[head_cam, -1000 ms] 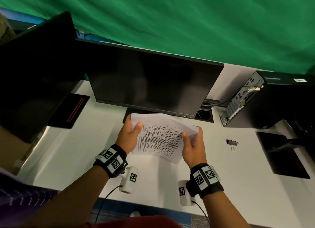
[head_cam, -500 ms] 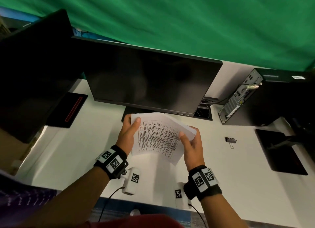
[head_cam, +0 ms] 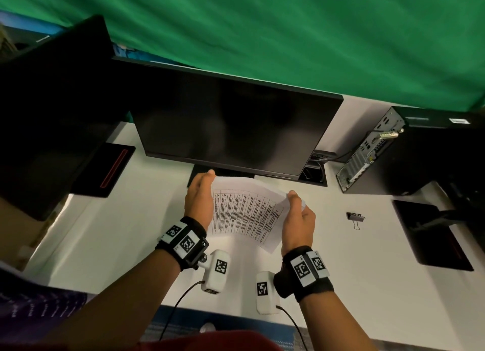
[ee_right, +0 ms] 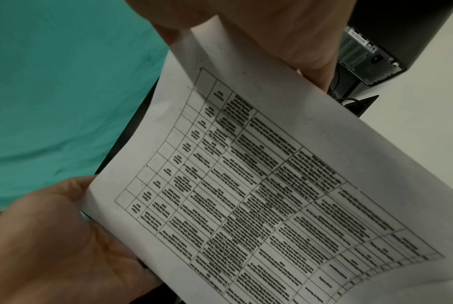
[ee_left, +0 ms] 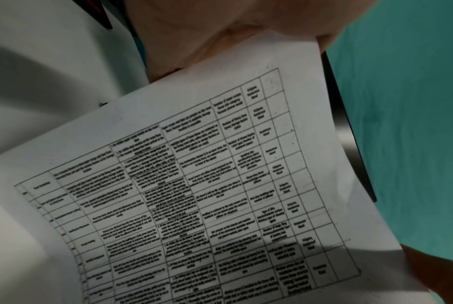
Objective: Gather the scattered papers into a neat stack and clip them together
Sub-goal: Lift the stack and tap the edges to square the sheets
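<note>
A thin stack of white papers (head_cam: 246, 214) with a printed table on top is held above the white desk (head_cam: 110, 245), in front of the monitor. My left hand (head_cam: 199, 201) holds its left edge, thumb on top. My right hand (head_cam: 299, 219) grips the right edge, thumb over the corner. The sheets bow upward between the hands. The left wrist view shows the papers (ee_left: 194, 195) under my left hand (ee_left: 207, 30). In the right wrist view the papers (ee_right: 259, 195) run from my right hand (ee_right: 272, 30) to my left hand (ee_right: 51, 236). A black binder clip (head_cam: 355, 217) lies on the desk to the right.
A dark monitor (head_cam: 231, 125) stands just behind the papers. A second dark screen (head_cam: 52, 101) and its base (head_cam: 105, 169) are at the left. A computer tower (head_cam: 393, 151) and a black stand base (head_cam: 430, 232) sit at the right. Green cloth hangs behind.
Both hands have turned more onto their edges along the sides of the stack. The sheets now bow upward more and their edges lie closer together.
</note>
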The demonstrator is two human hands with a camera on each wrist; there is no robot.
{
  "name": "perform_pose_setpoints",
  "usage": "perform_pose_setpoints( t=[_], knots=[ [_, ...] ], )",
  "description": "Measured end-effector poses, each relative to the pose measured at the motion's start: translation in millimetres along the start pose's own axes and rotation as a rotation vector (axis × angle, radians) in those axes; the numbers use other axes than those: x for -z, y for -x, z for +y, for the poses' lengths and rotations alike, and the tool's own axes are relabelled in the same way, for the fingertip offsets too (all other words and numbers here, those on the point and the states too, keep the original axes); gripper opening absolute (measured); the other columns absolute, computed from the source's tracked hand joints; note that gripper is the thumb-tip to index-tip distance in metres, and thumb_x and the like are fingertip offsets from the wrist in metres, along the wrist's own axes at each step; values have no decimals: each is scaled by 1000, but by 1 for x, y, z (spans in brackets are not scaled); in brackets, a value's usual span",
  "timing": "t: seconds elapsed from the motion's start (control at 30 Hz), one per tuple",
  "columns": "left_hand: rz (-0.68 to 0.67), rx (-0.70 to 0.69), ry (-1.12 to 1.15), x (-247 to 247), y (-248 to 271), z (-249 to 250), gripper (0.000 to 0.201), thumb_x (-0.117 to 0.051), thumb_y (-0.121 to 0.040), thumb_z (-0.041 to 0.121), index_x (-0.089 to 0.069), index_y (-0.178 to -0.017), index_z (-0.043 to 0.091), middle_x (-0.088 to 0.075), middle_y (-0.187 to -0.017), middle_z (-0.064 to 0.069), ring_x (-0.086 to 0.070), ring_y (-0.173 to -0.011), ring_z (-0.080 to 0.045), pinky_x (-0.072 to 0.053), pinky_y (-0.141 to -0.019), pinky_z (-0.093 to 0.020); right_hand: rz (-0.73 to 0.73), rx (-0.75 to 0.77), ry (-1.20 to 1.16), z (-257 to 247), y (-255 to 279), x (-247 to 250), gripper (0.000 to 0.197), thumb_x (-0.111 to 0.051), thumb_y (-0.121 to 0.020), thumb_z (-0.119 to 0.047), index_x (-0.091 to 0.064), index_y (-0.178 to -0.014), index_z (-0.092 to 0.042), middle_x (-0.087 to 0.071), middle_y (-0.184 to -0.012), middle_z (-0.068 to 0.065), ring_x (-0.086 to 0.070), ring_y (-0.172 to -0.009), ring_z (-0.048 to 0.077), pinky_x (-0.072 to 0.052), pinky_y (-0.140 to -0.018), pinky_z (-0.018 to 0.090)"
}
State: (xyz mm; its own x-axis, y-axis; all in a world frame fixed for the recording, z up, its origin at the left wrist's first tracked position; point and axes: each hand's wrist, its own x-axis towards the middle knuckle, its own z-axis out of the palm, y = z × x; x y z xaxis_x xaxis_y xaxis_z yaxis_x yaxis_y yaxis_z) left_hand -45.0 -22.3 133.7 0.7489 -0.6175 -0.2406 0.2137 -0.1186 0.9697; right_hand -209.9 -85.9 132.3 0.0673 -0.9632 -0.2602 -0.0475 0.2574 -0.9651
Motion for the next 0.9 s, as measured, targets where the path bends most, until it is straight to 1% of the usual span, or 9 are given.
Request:
perform_pose_setpoints(
  t=[0.07,0.17,0.23,0.37,0.47,0.6,0.8,0.87,0.9],
  knots=[
    [0,-1,-16,0,-1,0,29,-45,-94,43,-59,-87,19,-58,-61,7,-58,-55,-9,-42,-57,-28,4,-1,1,-2,-1,0,38,-51,-100,-40,-56,-69,-17,-70,-79,6,-62,-72,23,-47,-63,32],
    [-20,4,-42,0,-3,-1,32,-44,-93,46,-56,-80,20,-56,-58,8,-55,-59,-15,-39,-57,-29,1,0,-9,-5,-1,0,38,-49,-101,-39,-56,-72,-16,-69,-78,5,-62,-71,21,-46,-61,30],
    [-32,2,-64,1,-6,-3,33,-43,-90,50,-53,-75,22,-56,-59,6,-54,-60,-17,-39,-59,-31,1,-2,3,-4,-2,0,39,-49,-101,-40,-54,-69,-17,-67,-77,4,-60,-72,22,-46,-63,30],
    [-48,-4,-86,3,-10,-7,38,-42,-83,57,-53,-73,22,-57,-65,1,-55,-65,-22,-40,-64,-36,9,3,27,-2,-6,0,40,-51,-97,-42,-53,-64,-20,-68,-77,7,-62,-75,26,-50,-70,35],
    [-61,-1,-95,5,-12,-8,39,-41,-83,58,-50,-69,22,-56,-63,1,-54,-64,-22,-39,-62,-35,-9,-6,25,-2,-7,1,40,-49,-99,-41,-54,-68,-17,-70,-79,8,-64,-74,26,-50,-66,33],
    [-78,-7,-83,7,-12,-8,42,-41,-85,58,-48,-71,19,-54,-64,-3,-52,-63,-23,-38,-60,-36,-5,0,19,-2,-6,4,42,-48,-100,-40,-51,-66,-17,-68,-74,5,-64,-70,23,-48,-63,31],
    [-104,-11,-55,10,-11,-8,43,-43,-87,57,-50,-73,17,-57,-67,-5,-56,-65,-24,-41,-60,-34,-50,7,28,2,-9,10,38,-47,-99,-41,-57,-73,-15,-71,-77,7,-67,-74,26,-52,-68,36],
    [-121,-43,-37,10,-9,-8,46,-42,-89,57,-53,-80,14,-58,-72,-5,-57,-68,-23,-44,-63,-34,-68,14,34,4,-11,10,39,-47,-99,-42,-58,-74,-15,-71,-76,6,-66,-74,25,-51,-68,36],
    [-141,-74,-41,12,-9,-11,47,-41,-89,58,-55,-88,13,-60,-76,-6,-59,-72,-22,-46,-65,-34,-74,24,34,4,-11,10,39,-47,-98,-43,-57,-73,-15,-70,-76,5,-65,-74,24,-50,-69,35]
  ],
)
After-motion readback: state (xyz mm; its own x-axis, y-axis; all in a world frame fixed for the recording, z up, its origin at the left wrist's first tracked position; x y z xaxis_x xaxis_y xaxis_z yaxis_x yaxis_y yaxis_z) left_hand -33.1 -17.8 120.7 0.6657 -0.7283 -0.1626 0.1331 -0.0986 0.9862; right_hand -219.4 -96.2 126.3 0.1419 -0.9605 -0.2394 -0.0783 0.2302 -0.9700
